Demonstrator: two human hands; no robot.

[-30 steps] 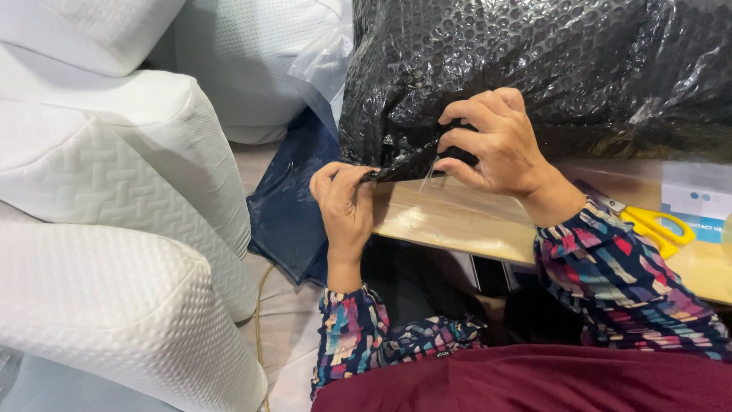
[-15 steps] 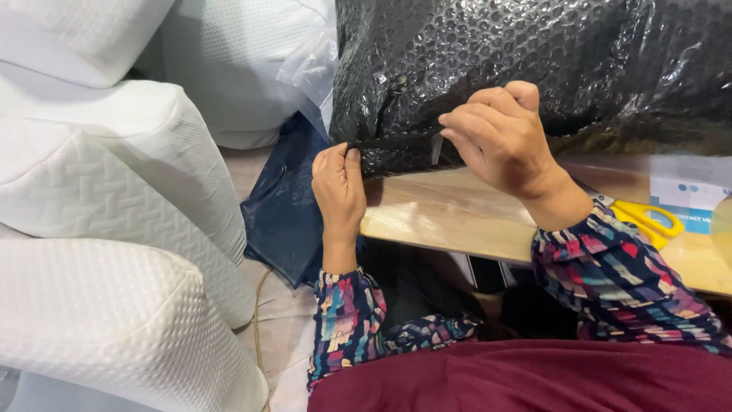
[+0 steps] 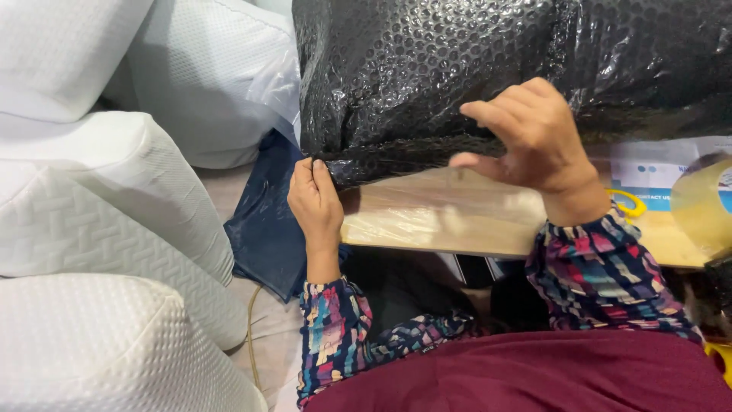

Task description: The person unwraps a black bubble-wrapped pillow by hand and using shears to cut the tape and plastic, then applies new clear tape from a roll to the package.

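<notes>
One black bubble-wrap package [image 3: 473,69] is counted, four white textured pillows [image 3: 91,198], one wooden table [image 3: 457,221], one dark blue cloth [image 3: 267,221], one tape roll [image 3: 705,202] and two hands: left hand [image 3: 314,200], right hand [image 3: 534,141].

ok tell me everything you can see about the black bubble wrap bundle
The bundle is a big, bulky shape wrapped in glossy black bubble wrap, its bubbles catching the light. It lies on a wooden table, its left end overhanging the table edge, and runs past the top and right of the picture. The wrap looks creased and loosely gathered along the lower edge. The left hand pinches the lower left corner; the right hand presses fingers on the lower edge. What is inside is hidden.
</notes>
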